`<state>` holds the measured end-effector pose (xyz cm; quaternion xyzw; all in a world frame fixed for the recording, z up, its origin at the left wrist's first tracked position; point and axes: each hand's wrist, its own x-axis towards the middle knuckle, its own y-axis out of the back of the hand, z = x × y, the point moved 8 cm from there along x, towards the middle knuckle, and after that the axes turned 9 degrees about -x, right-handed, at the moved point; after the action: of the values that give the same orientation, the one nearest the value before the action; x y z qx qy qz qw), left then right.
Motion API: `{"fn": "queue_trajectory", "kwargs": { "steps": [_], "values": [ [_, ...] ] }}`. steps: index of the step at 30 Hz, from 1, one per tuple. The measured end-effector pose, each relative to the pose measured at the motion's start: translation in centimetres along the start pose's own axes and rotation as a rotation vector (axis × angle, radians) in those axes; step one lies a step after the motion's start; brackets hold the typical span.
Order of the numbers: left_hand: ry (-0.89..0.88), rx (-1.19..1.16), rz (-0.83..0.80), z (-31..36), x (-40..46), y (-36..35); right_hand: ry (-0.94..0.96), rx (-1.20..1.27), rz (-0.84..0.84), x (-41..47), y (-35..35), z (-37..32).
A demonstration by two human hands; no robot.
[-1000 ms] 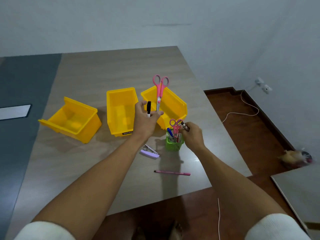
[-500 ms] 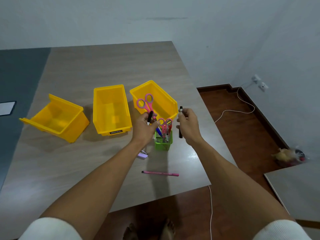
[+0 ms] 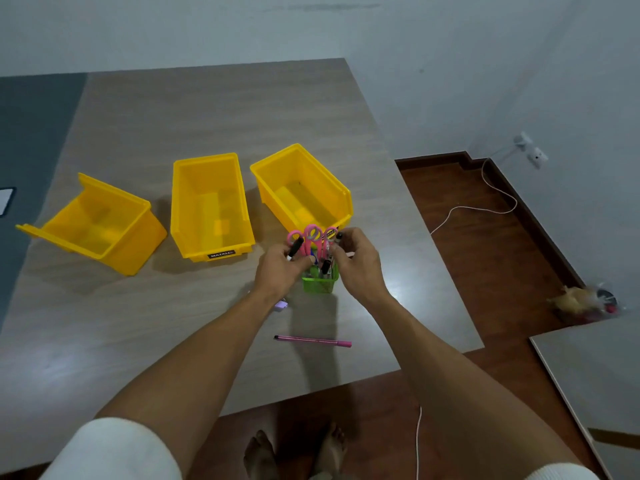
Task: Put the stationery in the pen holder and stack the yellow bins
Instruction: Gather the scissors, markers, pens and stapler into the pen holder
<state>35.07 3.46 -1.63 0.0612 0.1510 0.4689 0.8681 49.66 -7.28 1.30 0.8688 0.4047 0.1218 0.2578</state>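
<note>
Three yellow bins stand in a row on the table: a left bin (image 3: 97, 225), a middle bin (image 3: 211, 206) and a right bin (image 3: 301, 188), all empty. The green mesh pen holder (image 3: 318, 284) sits in front of the right bin, with pink-handled scissors (image 3: 311, 237) and pens standing in it. My left hand (image 3: 282, 268) is at the holder's left, gripping a black marker (image 3: 295, 247). My right hand (image 3: 358, 263) is at the holder's right, holding a dark marker (image 3: 326, 265) over the opening. A pink pen (image 3: 313, 340) lies on the table nearer me. A purple stapler (image 3: 281, 304) peeks out under my left wrist.
The wooden table's (image 3: 207, 109) right and near edges are close to the holder. A white cable (image 3: 485, 202) runs across the brown floor to a wall socket. A second table's corner (image 3: 588, 368) is at the right. My bare feet (image 3: 294, 452) show below the edge.
The pink scissors in my left hand have gone down into the holder. Both hands have closed in on the holder. My right hand has brought its marker over the opening.
</note>
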Motion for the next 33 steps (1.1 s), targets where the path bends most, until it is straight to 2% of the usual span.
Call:
{"fn": "queue_trajectory", "kwargs": {
  "steps": [5, 8, 10, 15, 20, 27, 30, 33],
  "values": [
    [-0.052, -0.061, 0.093, 1.1, -0.4, 0.8, 0.019, -0.082, -0.025, -0.7, -0.5, 0.7],
    [-0.125, -0.112, 0.171, 3.2, -0.6, 1.9, -0.03, -0.264, -0.041, -0.8, -0.5, 1.8],
    [-0.188, -0.145, 0.158, 4.9, -0.5, 2.0, -0.085, -0.332, -0.076, -1.0, -0.7, 2.5],
    [-0.194, -0.217, 0.134, 7.4, -0.2, 0.9, -0.188, -0.228, -0.149, -1.5, -0.8, 3.5],
    [-0.241, -0.032, 0.122, 6.2, -1.5, 0.0, -0.268, -0.081, -0.332, -1.9, -1.7, 4.9],
    [-0.202, 0.207, 0.087, 2.8, -1.9, -0.7, -0.325, -0.062, -0.343, -2.2, -2.4, 7.1],
    [-0.249, 0.318, 0.089, 2.5, -1.7, -1.1, -0.318, -0.064, -0.35, -2.4, -2.7, 7.5],
    [-0.232, 0.262, 0.18, 2.6, -1.9, 0.1, -0.291, -0.077, -0.356, -2.3, -2.9, 7.2]
  ]
}}
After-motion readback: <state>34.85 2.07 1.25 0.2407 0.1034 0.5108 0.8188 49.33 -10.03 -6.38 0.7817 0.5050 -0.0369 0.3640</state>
